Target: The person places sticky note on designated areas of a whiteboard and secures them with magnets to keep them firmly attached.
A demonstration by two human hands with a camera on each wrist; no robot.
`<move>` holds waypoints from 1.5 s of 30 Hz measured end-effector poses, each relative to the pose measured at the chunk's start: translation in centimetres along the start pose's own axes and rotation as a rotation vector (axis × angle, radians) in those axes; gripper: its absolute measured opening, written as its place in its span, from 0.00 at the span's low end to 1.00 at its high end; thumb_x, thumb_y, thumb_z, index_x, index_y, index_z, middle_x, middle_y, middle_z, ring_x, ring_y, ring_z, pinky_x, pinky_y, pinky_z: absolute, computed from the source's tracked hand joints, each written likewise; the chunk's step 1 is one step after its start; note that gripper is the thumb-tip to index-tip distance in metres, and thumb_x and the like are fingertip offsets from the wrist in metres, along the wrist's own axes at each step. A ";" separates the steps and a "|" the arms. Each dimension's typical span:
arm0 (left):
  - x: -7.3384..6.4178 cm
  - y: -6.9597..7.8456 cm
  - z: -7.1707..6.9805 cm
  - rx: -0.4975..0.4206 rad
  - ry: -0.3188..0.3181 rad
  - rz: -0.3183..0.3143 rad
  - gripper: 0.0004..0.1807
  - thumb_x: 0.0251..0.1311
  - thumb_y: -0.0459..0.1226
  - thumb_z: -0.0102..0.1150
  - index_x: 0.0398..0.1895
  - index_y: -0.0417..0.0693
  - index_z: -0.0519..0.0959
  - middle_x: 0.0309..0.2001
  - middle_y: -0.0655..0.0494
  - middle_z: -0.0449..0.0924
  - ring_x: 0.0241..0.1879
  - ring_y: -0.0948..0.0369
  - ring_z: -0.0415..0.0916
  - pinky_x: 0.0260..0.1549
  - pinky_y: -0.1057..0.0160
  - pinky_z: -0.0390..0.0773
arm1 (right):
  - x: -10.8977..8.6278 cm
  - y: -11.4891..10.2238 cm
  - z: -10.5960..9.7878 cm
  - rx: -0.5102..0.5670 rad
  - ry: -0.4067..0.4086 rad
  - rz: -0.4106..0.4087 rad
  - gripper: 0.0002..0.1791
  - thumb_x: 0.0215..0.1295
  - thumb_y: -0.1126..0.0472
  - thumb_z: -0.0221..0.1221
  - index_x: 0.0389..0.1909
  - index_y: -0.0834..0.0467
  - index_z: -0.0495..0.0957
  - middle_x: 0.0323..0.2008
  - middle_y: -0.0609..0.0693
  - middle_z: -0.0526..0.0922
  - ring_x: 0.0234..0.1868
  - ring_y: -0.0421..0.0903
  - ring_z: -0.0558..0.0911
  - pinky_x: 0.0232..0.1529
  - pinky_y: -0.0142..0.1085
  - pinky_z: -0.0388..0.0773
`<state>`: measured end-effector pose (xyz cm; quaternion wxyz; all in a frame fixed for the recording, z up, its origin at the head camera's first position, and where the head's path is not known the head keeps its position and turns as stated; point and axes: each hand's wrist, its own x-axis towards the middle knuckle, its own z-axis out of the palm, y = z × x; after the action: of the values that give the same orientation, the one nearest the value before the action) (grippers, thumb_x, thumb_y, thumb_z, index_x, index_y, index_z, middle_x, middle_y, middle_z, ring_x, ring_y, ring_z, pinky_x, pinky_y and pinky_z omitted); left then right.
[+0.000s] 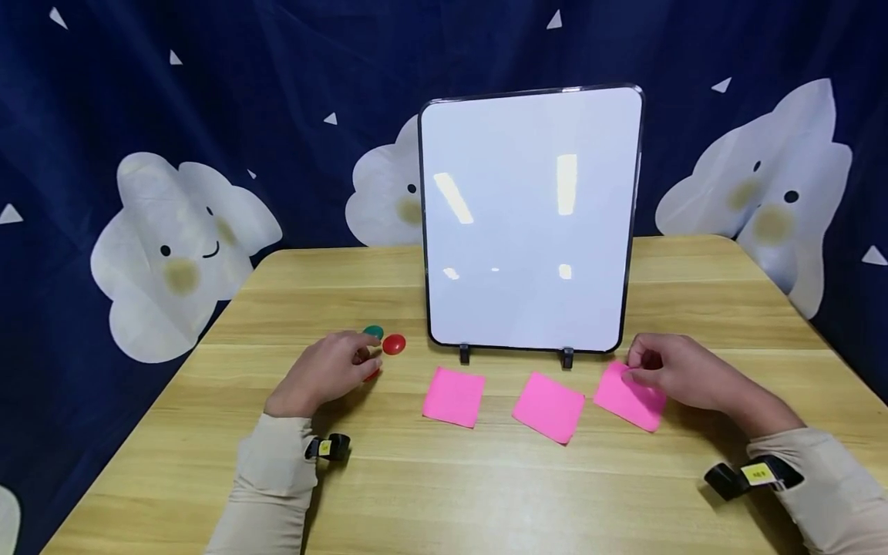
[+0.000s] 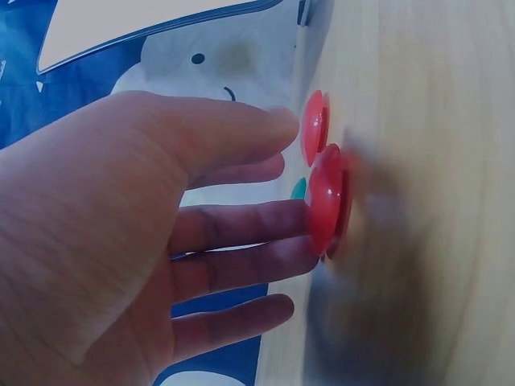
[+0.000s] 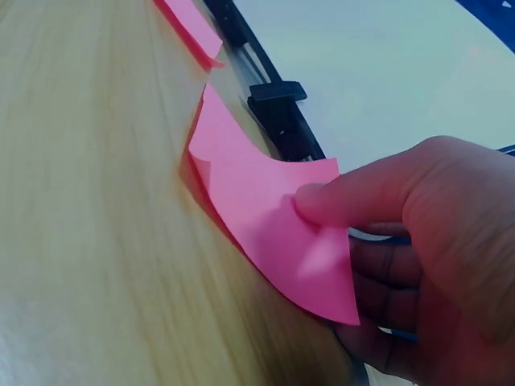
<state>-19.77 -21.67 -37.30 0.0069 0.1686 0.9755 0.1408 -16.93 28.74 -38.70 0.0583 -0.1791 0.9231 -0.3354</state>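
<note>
My left hand [image 1: 324, 374] is low over the table at the left, thumb and fingers apart around a red round magnet [image 2: 325, 201]. In the left wrist view its middle fingertips reach the magnet's edge, while the thumb stays off it. A second red magnet [image 1: 394, 344] and a green one [image 1: 373, 331] lie just beyond. At the right, my right hand [image 1: 683, 374] pinches a pink sticky note [image 3: 257, 225] between thumb and fingers. That note curves up toward the hand. Two more pink notes, a left one [image 1: 454, 397] and a middle one [image 1: 549, 407], lie on the table.
A whiteboard [image 1: 527, 231] with a black frame stands upright behind the notes on small black feet [image 1: 567, 358]. The wooden table [image 1: 416, 493] ends at a dark blue curtain [image 1: 277, 77] with cloud faces. Each wrist carries a strapped black camera.
</note>
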 end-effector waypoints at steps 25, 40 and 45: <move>-0.7 -0.1 0.0 -0.050 -0.118 -0.024 0.18 0.57 0.43 0.71 0.51 0.49 0.85 0.39 0.54 0.74 0.37 0.58 0.69 0.34 0.60 0.75 | -0.3 0.7 0.9 0.237 0.048 -0.091 0.04 0.66 0.68 0.63 0.38 0.56 0.81 0.34 0.50 0.81 0.33 0.45 0.77 0.32 0.34 0.75; -0.9 -0.4 0.1 -0.027 -0.093 -0.027 0.12 0.55 0.42 0.71 0.42 0.52 0.86 0.36 0.57 0.73 0.35 0.59 0.68 0.31 0.61 0.72 | -0.2 0.2 0.6 0.178 0.069 -0.064 0.09 0.69 0.67 0.60 0.44 0.54 0.86 0.46 0.52 0.85 0.42 0.42 0.78 0.40 0.31 0.75; -0.9 -0.5 0.0 -0.030 -0.091 -0.032 0.12 0.55 0.41 0.71 0.42 0.51 0.86 0.36 0.57 0.73 0.35 0.59 0.68 0.31 0.61 0.72 | -0.2 -0.1 0.5 0.182 0.084 -0.055 0.09 0.70 0.66 0.60 0.44 0.54 0.86 0.45 0.52 0.84 0.41 0.42 0.77 0.37 0.32 0.75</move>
<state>-19.10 -22.41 -37.47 0.0562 0.1590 0.9746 0.1474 -16.63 28.44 -39.04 0.0266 -0.1840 0.8853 -0.4263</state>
